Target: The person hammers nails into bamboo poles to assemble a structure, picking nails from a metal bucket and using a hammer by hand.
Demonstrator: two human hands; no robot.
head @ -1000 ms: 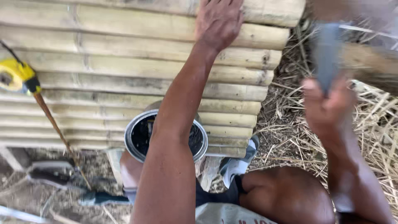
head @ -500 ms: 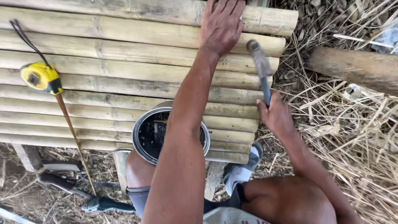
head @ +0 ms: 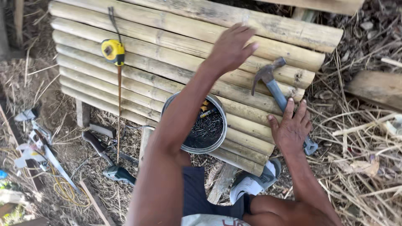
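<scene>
Straw-strewn ground, bamboo panel [head: 167, 54] as landmark. Left hand [head: 230, 48] spread flat on panel, gripping nothing. Right hand [head: 292, 127] open over hammer [head: 276, 90] handle at panel's edge, fingers unclosed. Nail tin [head: 205, 125] on panel.

A yellow tape measure [head: 113, 51] lies left, tin of nails [head: 204, 125] centre.

So my hammer [head: 279, 98] is lying flat on the bamboo poles [head: 167, 46], right of centre in the frame. Rusty claw head points to the upper left, blue-grey handle runs down to the lower right, past the pole ends, partly under my right hand [head: 292, 129].
</scene>
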